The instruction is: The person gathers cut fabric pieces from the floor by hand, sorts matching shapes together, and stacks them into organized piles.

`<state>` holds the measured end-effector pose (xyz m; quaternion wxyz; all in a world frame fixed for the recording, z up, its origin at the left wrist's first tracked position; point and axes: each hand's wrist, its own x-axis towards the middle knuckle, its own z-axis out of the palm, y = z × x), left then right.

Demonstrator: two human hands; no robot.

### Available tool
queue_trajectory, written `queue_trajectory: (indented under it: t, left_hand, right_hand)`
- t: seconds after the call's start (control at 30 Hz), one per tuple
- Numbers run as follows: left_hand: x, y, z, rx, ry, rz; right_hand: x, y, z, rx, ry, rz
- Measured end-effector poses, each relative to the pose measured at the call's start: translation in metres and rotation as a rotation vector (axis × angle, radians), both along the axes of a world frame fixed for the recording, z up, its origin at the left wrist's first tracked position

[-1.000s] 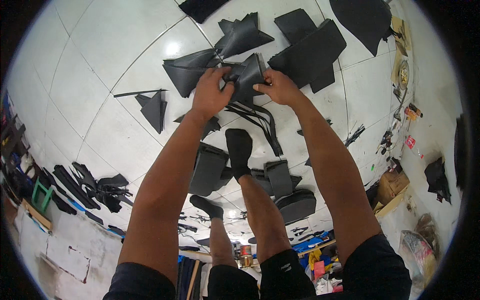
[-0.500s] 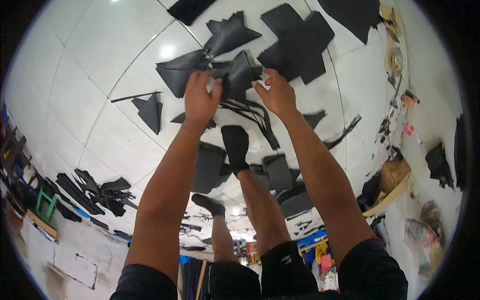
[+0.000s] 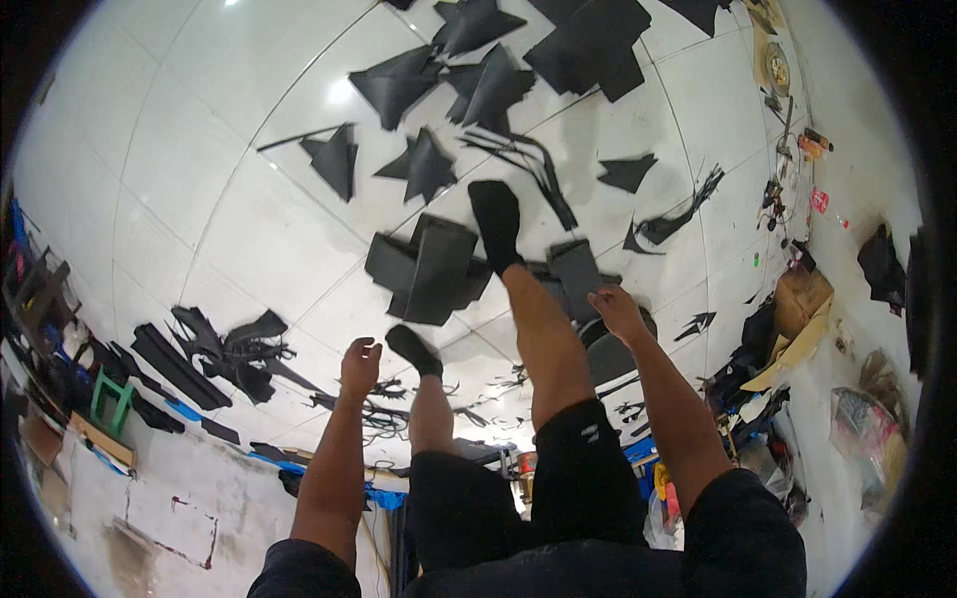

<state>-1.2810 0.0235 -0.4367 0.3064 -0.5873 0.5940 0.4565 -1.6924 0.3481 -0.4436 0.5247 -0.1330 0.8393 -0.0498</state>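
Observation:
My left hand (image 3: 361, 367) hangs above the floor beside my socked foot (image 3: 413, 349), fingers loosely bent and apart, holding nothing. On the right, my right hand (image 3: 618, 311) is open over a stack of dark grey sheet pieces (image 3: 575, 279); whether it touches them I cannot tell. Cross-shaped stacked dark sheets (image 3: 439, 267) lie between the hands, beyond my left foot. Farther off are several pointed black pieces, among them a folded one (image 3: 492, 88) and a star-like one (image 3: 425, 166). Thin black strips (image 3: 533, 164) curve beside my forward foot (image 3: 494, 214).
White tiles (image 3: 229, 189) make up the floor. Black scraps (image 3: 234, 354) lie at left, near a green stool (image 3: 112, 401). Along the right wall stand a cardboard box (image 3: 800, 301) and a plastic bag (image 3: 862, 439). A ragged black offcut (image 3: 678, 214) lies right of centre.
Both hands have let go of the folded black piece and drawn back toward me, apart from each other. The view has shifted, so the floor pieces appear higher up.

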Motion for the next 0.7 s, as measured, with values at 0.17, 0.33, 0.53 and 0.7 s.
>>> queue_trajectory:
  t: [0.17, 0.33, 0.53, 0.7]
  left_hand:
    - [0.043, 0.019, 0.041, 0.070, 0.068, 0.116]
    - [0.112, -0.002, 0.074, 0.004, 0.221, 0.104]
    - [0.215, -0.010, 0.113, 0.023, 0.207, 0.187]
    - [0.278, 0.009, 0.125, 0.084, 0.030, -0.175]
  right_hand:
    - [0.098, 0.061, 0.087, 0.106, -0.189, -0.544]
    - [0.293, 0.186, 0.184, 0.188, -0.005, -0.342]
    - [0.441, 0.214, 0.197, -0.020, -0.482, -1.294]
    - [0.440, 0.196, 0.251, -0.007, -0.127, -0.633]
